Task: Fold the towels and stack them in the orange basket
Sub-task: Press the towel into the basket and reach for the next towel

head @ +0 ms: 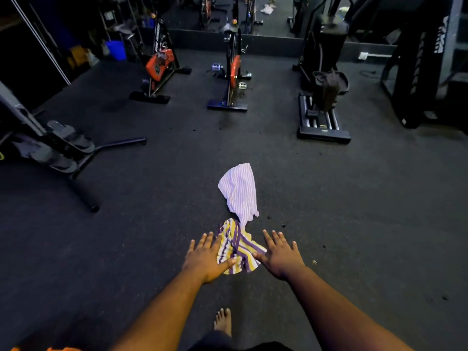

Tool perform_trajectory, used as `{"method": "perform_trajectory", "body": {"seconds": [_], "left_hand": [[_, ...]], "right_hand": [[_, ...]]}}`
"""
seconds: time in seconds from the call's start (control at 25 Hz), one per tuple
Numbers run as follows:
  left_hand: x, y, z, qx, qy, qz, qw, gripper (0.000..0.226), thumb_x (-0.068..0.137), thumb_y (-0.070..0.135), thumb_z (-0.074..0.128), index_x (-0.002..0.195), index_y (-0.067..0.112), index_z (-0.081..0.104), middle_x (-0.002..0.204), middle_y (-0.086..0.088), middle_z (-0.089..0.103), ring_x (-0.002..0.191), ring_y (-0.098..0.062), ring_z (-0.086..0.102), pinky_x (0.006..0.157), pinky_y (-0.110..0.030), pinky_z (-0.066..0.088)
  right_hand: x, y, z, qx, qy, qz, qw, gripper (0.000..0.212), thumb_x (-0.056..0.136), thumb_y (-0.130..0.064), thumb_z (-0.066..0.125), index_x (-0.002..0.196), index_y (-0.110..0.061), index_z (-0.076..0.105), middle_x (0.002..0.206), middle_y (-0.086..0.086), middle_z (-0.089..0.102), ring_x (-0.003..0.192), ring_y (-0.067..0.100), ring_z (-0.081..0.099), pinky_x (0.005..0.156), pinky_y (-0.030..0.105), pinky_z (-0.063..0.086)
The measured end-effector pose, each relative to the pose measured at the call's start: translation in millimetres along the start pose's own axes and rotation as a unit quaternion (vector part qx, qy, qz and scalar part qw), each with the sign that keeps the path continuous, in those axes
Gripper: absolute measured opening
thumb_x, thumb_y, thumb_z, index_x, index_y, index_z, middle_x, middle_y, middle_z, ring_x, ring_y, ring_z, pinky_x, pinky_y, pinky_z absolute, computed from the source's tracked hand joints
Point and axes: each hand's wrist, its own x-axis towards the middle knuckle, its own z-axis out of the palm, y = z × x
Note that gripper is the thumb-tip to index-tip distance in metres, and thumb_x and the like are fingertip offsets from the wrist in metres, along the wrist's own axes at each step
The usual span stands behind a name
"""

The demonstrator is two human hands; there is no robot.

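Left hand: the left hand [202, 259] was stretched forward with fingers straight and spread, gripping nothing; its thumb lay over the near left edge of the striped towel [236, 249].
Right hand: the right hand [279, 255] was likewise flat and spread, holding nothing, its thumb tip touching the towel's right edge.
Towel between the hands: the striped towel lay crumpled on the floor [354, 211] directly between the two hands.
Second towel: the pale towel [240, 191] lay just beyond the fingertips, its near corner meeting the striped one.
Count: two towels on the floor, two hands, one bare foot [222, 321] behind the hands.
Look of the towels: the nearer one had broad purple, yellow and white stripes and was bunched in a heap; the farther one had fine lilac and white stripes, rumpled and drawn out lengthwise.
Beyond: two red exercise bikes [160, 62] stood well past the towels.
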Motion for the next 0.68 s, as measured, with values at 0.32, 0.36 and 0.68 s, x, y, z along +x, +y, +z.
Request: {"method": "perform_trajectory", "body": {"seconds": [0.32, 0.36, 0.68], "left_hand": [[164.0, 2.1, -62.4, -0.006, -0.038, -0.018, 0.999, 0.124, 0.059, 0.096, -0.003, 0.163, 0.027, -0.007, 0.171, -0.004, -0.009, 0.158, -0.023, -0.007, 0.127, -0.051, -0.002], [192.1, 2.4, -63.5, -0.006, -0.047, -0.025, 0.999, 0.115, 0.07, 0.094, 0.003, 0.163, 0.027, -0.007, 0.171, -0.004, -0.009, 0.158, -0.023, -0.007, 0.127, -0.051, -0.002], [439.3, -15.2, 28.3, -0.056, -0.107, -0.083, 0.989, 0.138, 0.042, 0.094, -0.022, 0.162, 0.027, -0.01, 0.171, -0.003, -0.009, 0.158, -0.023, -0.007, 0.125, -0.05, -0.003]], "right_hand": [[158.3, 31.7, -70.5, 0.023, -0.028, 0.001, 0.999, 0.125, 0.053, -0.094, -0.007, 0.161, -0.032, -0.004, 0.17, 0.0, -0.003, 0.156, 0.019, -0.008, 0.123, 0.055, 0.001], [187.6, 39.6, -72.5, 0.023, -0.038, -0.002, 0.999, 0.126, 0.051, -0.094, -0.008, 0.161, -0.032, -0.004, 0.17, 0.0, -0.003, 0.156, 0.019, -0.009, 0.123, 0.055, 0.001], [457.8, 103.0, 14.4, -0.011, -0.119, -0.03, 0.992, 0.102, 0.078, -0.088, 0.008, 0.162, -0.03, 0.002, 0.17, 0.001, 0.006, 0.157, 0.021, -0.001, 0.124, 0.053, 0.006]]}}
